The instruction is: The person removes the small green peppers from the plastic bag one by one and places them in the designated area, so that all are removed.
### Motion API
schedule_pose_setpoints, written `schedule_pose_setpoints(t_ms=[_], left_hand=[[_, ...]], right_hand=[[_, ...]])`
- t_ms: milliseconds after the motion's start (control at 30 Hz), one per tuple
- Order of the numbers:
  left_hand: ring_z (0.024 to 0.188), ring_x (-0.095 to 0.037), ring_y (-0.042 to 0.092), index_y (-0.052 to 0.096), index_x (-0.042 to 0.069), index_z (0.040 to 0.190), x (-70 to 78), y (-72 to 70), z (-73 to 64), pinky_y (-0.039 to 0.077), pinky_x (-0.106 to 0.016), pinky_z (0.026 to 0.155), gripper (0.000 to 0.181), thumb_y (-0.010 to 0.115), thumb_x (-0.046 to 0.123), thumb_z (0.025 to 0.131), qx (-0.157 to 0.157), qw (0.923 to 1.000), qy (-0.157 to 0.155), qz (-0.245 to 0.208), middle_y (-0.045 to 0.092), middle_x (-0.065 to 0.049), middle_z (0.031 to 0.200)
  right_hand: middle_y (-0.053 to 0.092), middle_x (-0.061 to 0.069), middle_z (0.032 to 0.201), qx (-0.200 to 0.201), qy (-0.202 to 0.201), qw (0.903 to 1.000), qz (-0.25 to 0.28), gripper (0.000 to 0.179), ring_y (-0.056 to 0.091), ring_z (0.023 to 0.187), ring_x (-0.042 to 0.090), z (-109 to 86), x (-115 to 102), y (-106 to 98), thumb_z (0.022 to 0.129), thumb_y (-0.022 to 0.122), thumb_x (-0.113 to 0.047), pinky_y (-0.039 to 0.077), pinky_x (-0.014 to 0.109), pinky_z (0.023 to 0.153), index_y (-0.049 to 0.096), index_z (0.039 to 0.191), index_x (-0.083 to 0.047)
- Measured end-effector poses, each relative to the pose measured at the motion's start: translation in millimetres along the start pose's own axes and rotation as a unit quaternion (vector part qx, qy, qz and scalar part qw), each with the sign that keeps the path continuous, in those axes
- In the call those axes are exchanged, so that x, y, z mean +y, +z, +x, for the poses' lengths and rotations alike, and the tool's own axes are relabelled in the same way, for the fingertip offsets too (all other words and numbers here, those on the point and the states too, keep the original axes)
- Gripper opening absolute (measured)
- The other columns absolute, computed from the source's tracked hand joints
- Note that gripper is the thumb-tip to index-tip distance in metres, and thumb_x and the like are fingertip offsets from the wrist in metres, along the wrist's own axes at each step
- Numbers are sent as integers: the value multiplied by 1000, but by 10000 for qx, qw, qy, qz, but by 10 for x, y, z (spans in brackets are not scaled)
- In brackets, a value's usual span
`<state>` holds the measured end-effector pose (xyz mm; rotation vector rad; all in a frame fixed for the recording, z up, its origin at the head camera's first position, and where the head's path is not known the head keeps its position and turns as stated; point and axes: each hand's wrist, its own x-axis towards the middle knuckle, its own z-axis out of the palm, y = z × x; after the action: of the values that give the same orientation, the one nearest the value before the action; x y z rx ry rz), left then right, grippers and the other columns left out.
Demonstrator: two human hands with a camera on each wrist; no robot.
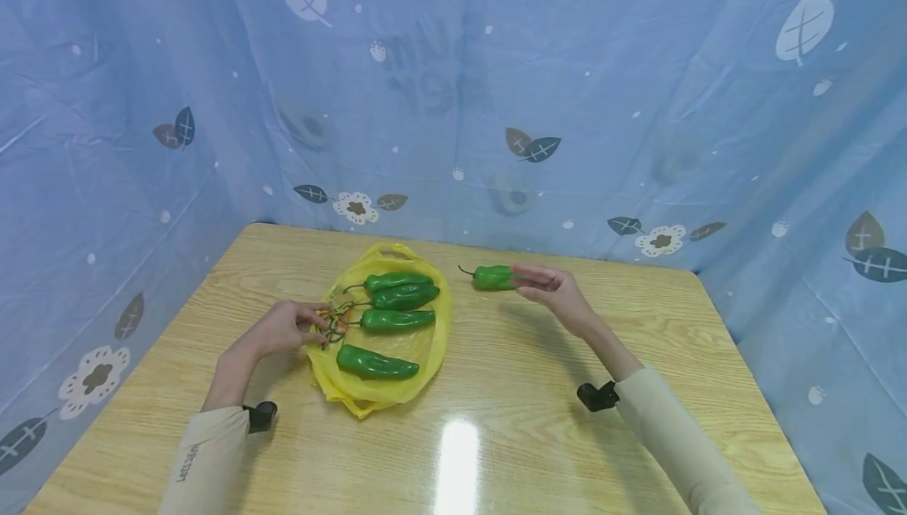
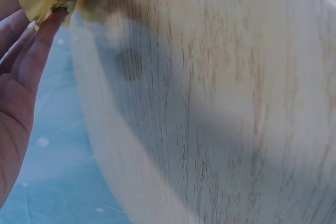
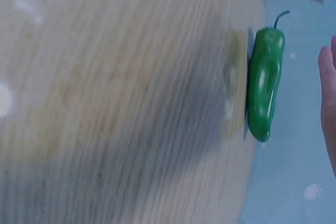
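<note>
L hand (image 1: 286, 328) pinches yellow bag (image 1: 420, 343); R hand (image 1: 556, 294) straight-fingered, nr pepper (image 1: 492, 278).

On the table (image 1: 524, 420), the bag (image 1: 444, 334) sits left, holding four peppers (image 1: 398, 320); inside its left edge, beside the left hand (image 1: 279, 328), lie what may be chillies (image 1: 342, 327). A fifth pepper (image 1: 493, 278) lies right, near the right hand (image 1: 560, 294). Behind hangs a curtain (image 1: 453, 137).

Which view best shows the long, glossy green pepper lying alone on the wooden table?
Right wrist: the long, glossy green pepper shows large and whole. In the head view it's smaller, the right hand hiding its tip; the left wrist view doesn't show it.
</note>
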<state>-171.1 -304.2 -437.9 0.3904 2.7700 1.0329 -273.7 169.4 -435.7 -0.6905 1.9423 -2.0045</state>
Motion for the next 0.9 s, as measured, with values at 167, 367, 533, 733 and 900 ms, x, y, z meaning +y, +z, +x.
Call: schedule_pose_setpoints(t_ms=[167, 367, 533, 733, 900], left_hand=[[122, -44, 48, 75, 4, 97, -19, 3, 0, 44, -52, 99, 17, 75, 14, 84, 26, 10000, 7, -12, 51, -26, 134], [122, -44, 49, 74, 4, 97, -30, 13, 4, 43, -52, 99, 16, 74, 13, 84, 22, 10000, 5, -97, 51, -25, 135], [121, -44, 49, 75, 4, 98, -19, 11, -6, 44, -52, 99, 17, 75, 14, 83, 53, 10000, -15, -78, 51, -25, 135], [121, -44, 49, 74, 2, 99, -9, 9, -15, 44, -51, 99, 19, 75, 13, 84, 35, 9999, -30, -114, 51, -26, 135], [123, -45, 48, 74, 2, 98, -9, 5, -12, 43, -52, 100, 18, 75, 13, 84, 38, 9999, 16, -120, 51, -26, 135]], right_hand=[[56, 21, 130, -95, 119, 9998, -84, 44, 59, 116, 30, -61, -20, 99, 89, 65, 0, 49, 33, 96, 52, 131, 9], [59, 19, 128, -375, 50, 9993, -30, 42, 57, 117, 33, -148, -27, 241, 90, 64, -1, 49, 37, 97, 54, 129, 9], [63, 10, 126, -651, -67, 9978, 54, 40, 61, 113, 26, -231, -32, 394, 90, 64, -2, 51, 36, 94, 56, 128, 8], [60, 16, 129, -849, -50, 9963, 148, 38, 62, 112, 25, -338, -50, 606, 90, 64, -2, 52, 35, 94, 58, 127, 7], [55, 28, 128, -879, -17, 9959, 194, 38, 64, 110, 24, -386, -62, 805, 90, 65, -2, 53, 35, 92, 58, 126, 8]])
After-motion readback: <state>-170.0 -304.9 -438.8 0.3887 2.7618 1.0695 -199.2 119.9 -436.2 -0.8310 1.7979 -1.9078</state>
